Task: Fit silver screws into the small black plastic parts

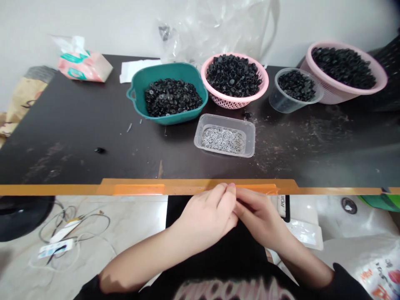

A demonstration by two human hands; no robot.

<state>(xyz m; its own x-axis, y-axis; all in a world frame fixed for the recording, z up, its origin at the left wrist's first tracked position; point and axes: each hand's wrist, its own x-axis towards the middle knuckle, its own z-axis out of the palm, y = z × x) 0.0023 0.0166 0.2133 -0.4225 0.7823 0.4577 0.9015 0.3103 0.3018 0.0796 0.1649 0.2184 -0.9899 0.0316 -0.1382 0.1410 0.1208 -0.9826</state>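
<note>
My left hand (208, 216) and my right hand (261, 212) meet at the table's front edge, fingertips pressed together. Both have curled, closed fingers, and whatever they pinch is hidden behind them. Just beyond them lies a clear plastic tray (250, 139) of small silvery metal pins (222, 140). Behind it stand a teal basin (170, 120) of small black disc-like plastic parts (171, 96) and a pink basket (229, 102) heaped with black plastic parts (233, 76).
To the right are a clear round tub (283, 102) and a larger pink basket (334, 93), both holding black parts. A tissue pack (84, 66) sits back left. One loose black piece (99, 150) lies on the dark table (78, 121). Orange tape (137, 187) covers its front edge.
</note>
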